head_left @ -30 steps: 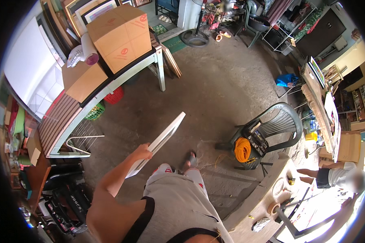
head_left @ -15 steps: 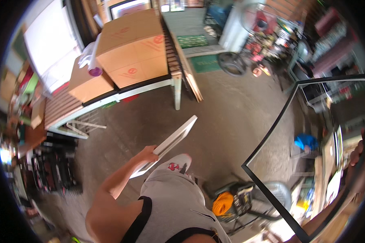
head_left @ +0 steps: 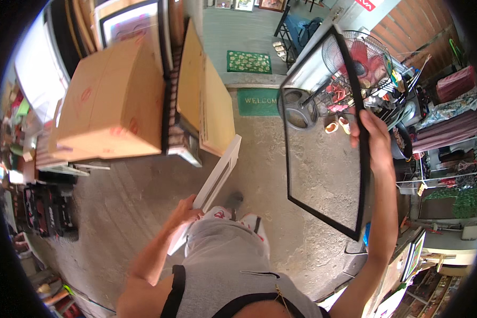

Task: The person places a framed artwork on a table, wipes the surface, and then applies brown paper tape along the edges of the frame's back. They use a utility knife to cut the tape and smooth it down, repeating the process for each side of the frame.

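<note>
L hand point(head_left: 188, 212): grip closed on lower end of white frame point(head_left: 213, 183). Frame is a long white picture frame w/ a narrow opening, tilted, running from approx. 7 o'clock at the hip to 1 o'clock, upper end near the flat boards point(head_left: 206, 95) leaning against the counter point(head_left: 180, 143).

R hand point(head_left: 370, 135): raised at approx. 2 o'clock of view, grip closed on R rail of black frame point(head_left: 361, 175). Black frame is thin, rectangular, open in the middle; concrete floor point(head_left: 143, 206) visible through it. Held upright-ish, lower corner at approx. 5 o'clock, near R forearm.

The two frames are well apart, not touching.

Surroundings: large cardboard box point(head_left: 111, 100) on counter at 10 o'clock. Green doormat point(head_left: 257, 100) at 12 o'clock, just beyond floor edge. Red-bladed fan point(head_left: 358, 55) at 1 o'clock, behind top of black frame. Black crates point(head_left: 50, 209) at 9 o'clock on floor. Person's grey shorts point(head_left: 222, 254) and feet at lower centre.
</note>
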Motion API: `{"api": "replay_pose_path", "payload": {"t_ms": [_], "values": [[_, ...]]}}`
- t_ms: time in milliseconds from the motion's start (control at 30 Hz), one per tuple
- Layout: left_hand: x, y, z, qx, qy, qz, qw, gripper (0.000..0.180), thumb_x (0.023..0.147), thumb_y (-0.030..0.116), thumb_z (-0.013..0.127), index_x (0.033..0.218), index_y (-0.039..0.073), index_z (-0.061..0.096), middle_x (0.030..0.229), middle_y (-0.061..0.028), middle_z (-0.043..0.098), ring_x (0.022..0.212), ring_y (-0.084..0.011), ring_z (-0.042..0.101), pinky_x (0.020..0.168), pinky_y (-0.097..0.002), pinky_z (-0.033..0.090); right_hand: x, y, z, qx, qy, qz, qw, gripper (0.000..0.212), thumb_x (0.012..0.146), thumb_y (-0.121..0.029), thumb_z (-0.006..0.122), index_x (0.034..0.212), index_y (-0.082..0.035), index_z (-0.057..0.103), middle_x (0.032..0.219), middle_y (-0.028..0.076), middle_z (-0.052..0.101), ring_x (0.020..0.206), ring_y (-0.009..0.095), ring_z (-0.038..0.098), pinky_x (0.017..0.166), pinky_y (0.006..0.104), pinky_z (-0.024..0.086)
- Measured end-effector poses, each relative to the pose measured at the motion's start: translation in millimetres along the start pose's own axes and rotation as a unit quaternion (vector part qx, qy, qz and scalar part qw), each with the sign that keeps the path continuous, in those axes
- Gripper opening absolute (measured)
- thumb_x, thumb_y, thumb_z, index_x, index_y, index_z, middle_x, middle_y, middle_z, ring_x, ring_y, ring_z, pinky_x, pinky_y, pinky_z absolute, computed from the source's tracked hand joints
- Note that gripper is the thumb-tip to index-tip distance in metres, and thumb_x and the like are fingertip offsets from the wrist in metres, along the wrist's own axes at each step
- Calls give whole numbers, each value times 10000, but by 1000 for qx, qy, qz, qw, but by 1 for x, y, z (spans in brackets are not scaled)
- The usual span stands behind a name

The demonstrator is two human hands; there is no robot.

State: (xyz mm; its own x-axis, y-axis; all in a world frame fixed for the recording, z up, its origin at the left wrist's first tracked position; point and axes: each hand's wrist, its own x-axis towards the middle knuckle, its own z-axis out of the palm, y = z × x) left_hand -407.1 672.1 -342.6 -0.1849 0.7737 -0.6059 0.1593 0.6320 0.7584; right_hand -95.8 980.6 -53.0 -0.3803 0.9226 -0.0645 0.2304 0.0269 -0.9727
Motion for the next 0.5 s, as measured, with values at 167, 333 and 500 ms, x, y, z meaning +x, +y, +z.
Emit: {"api": "replay_pose_path", "payload": {"t_ms": [167,333,500], "values": [[75,84,19,-97,38,-40,994,464,741,22,664,1187,-37,555,714,-108,651,587,-153,632,513,-297,511,164,30,-37,48,-92,-10,994,384,961,-353,577,1085,10,598,672,-10,541,534,79,491,485,214,394],[172,163,36,-133,129,-55,981,433,759,6,641,1173,-66,539,690,-86,628,584,-128,608,496,-284,500,332,51,-52,69,-122,-41,989,282,899,-243,675,1026,-3,600,644,-9,557,521,69,501,468,217,395],[231,269,17,-153,206,37,966,492,700,-16,598,1186,-53,531,747,-102,649,644,-158,643,591,-299,550,489,58,-39,87,-125,-60,986,256,847,-167,716,1008,-1,607,651,-3,570,516,65,514,466,214,397]]}}
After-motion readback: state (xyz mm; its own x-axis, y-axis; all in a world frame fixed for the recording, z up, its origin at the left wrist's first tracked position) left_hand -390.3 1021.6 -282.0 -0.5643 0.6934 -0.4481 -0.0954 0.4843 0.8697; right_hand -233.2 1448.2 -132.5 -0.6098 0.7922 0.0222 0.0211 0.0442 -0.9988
